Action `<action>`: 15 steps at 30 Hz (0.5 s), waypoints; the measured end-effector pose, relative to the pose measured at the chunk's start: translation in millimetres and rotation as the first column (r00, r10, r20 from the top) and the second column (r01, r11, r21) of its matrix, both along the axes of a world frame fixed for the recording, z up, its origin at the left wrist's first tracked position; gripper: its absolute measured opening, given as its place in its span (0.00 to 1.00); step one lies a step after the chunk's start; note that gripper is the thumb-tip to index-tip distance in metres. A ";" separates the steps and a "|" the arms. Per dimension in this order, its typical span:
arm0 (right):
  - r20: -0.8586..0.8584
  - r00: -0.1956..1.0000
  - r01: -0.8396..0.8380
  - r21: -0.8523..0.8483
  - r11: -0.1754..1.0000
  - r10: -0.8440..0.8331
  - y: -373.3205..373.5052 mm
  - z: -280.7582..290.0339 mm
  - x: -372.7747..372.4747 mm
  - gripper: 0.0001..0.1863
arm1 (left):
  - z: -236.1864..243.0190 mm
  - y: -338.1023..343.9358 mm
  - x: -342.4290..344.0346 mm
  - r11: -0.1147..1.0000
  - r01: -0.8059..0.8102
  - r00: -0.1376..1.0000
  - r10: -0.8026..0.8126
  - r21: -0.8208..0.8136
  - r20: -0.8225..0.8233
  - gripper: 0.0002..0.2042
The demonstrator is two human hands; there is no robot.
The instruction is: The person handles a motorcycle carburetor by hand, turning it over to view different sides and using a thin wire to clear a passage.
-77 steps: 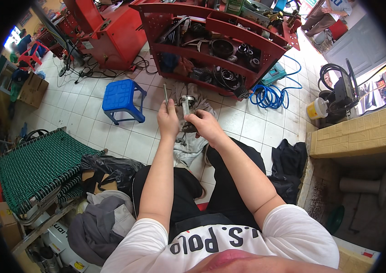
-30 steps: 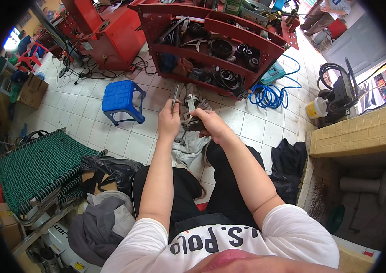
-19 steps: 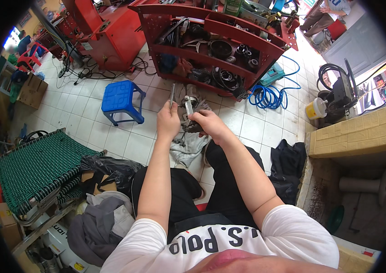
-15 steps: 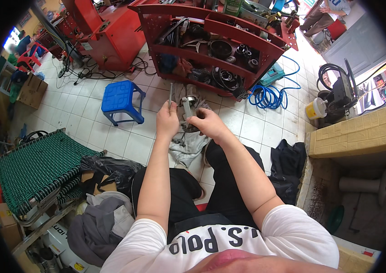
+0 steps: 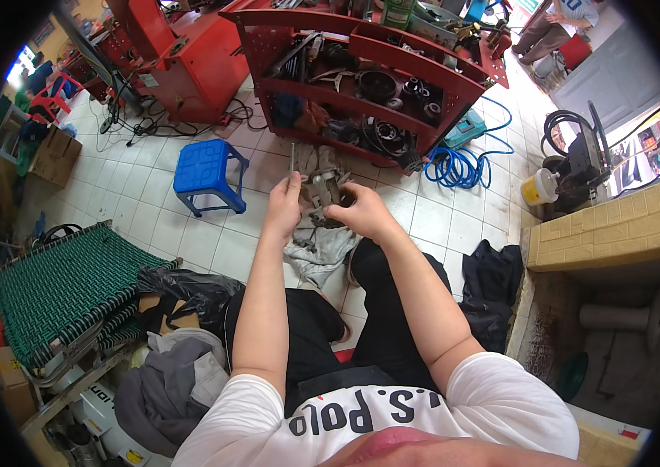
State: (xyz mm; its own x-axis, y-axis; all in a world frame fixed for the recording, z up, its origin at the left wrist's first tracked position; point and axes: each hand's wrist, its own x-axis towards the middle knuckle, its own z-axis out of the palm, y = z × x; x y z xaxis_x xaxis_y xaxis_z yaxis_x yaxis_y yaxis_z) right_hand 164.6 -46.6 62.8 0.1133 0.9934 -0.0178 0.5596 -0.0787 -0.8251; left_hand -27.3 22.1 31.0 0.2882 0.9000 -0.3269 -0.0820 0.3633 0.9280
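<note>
My right hand (image 5: 362, 212) grips a grey metal part (image 5: 325, 187) that looks like a brake caliper, thumb on its near side. Beside it, my left hand (image 5: 283, 206) is closed around a thin metal rod-like tool (image 5: 293, 159) pointing up and away from me. The hidden end of that tool sits inside my fist, so its kind is unclear. My left fingers are close against the caliper's left side; whether they touch it I cannot tell. A dirty grey rag (image 5: 320, 253) lies on the floor below the part, between my feet.
A red tool cart (image 5: 361, 101) with loose parts stands just ahead. To the left are a blue plastic stool (image 5: 209, 173) and a green woven folding bed (image 5: 80, 284). A coiled blue hose (image 5: 461, 166) lies right of the cart, and a yellow-tiled ledge (image 5: 610, 222) rises at right.
The caliper has turned in my right hand: its shiny round end, seen before, no longer shows, and its open frame faces up. My left hand has shifted slightly left.
</note>
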 end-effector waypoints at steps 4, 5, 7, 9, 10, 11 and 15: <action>-0.406 0.905 -0.038 -0.375 0.926 -0.127 4.0 10.4 -8.8 0.23 | -27.1 8.1 3.4 0.964 -0.093 0.995 0.099 0.250 -0.010 0.14; -0.453 0.881 -0.058 -0.391 0.918 -0.137 4.7 9.6 -8.9 0.22 | -32.1 9.7 5.4 0.941 -0.117 0.992 0.124 0.317 -0.002 0.13; -0.461 0.877 -0.068 -0.402 0.913 -0.138 4.5 8.5 -9.2 0.22 | -41.2 11.9 4.3 0.882 -0.110 0.987 0.153 0.458 -0.057 0.12; -0.466 0.873 -0.073 -0.415 0.907 -0.142 4.6 8.4 -8.3 0.22 | -41.5 11.2 5.6 0.872 -0.099 0.977 0.177 0.479 -0.119 0.13; -0.473 0.867 -0.070 -0.424 0.903 -0.155 4.9 8.4 -8.3 0.22 | -41.5 10.6 6.0 0.862 -0.087 0.962 0.202 0.499 -0.182 0.13; -0.480 0.861 -0.066 -0.434 0.899 -0.169 4.8 8.1 -7.7 0.22 | -37.9 9.1 7.1 0.863 -0.087 0.963 0.202 0.498 -0.181 0.13; -0.471 0.870 -0.065 -0.408 0.911 -0.149 2.6 7.1 -6.6 0.22 | -26.3 3.1 8.2 0.841 -0.036 0.902 0.260 0.540 -0.345 0.16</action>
